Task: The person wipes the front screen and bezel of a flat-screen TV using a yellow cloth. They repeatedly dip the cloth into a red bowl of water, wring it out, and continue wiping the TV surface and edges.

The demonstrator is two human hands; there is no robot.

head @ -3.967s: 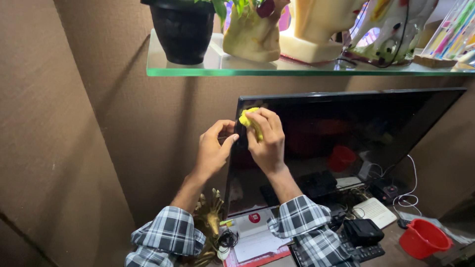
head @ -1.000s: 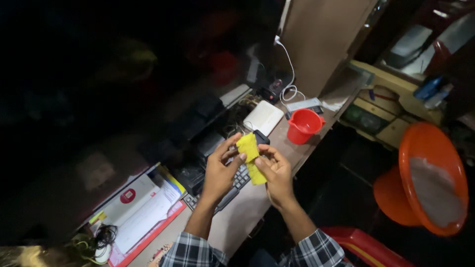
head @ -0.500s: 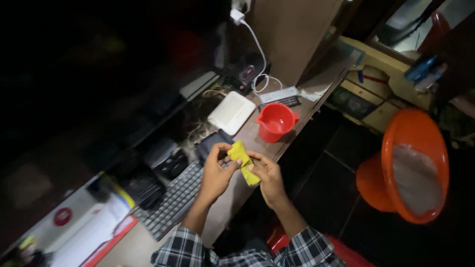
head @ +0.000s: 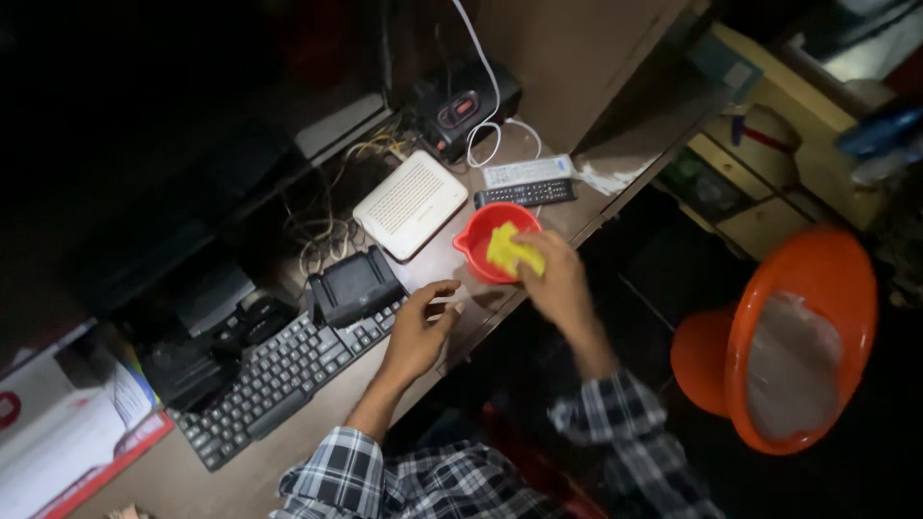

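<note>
Dim brown desk (head: pixel 452 380) carries, from the left, a black keyboard (head: pixel 279 370) and a white router (head: pixel 411 203), then the left hand (head: pixel 420 327) hovering loosely open and empty — and the right hand (head: pixel 555 274) pinching a yellow cloth (head: pixel 507 252) over the red cup (head: pixel 478 240).

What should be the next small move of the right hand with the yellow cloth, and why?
Probably lower the yellow cloth straight down into the small red bucket. The right hand holds the cloth just over the bucket's open mouth, while the left hand rests open on the desk beside the keyboard, so nothing blocks the way.
</note>
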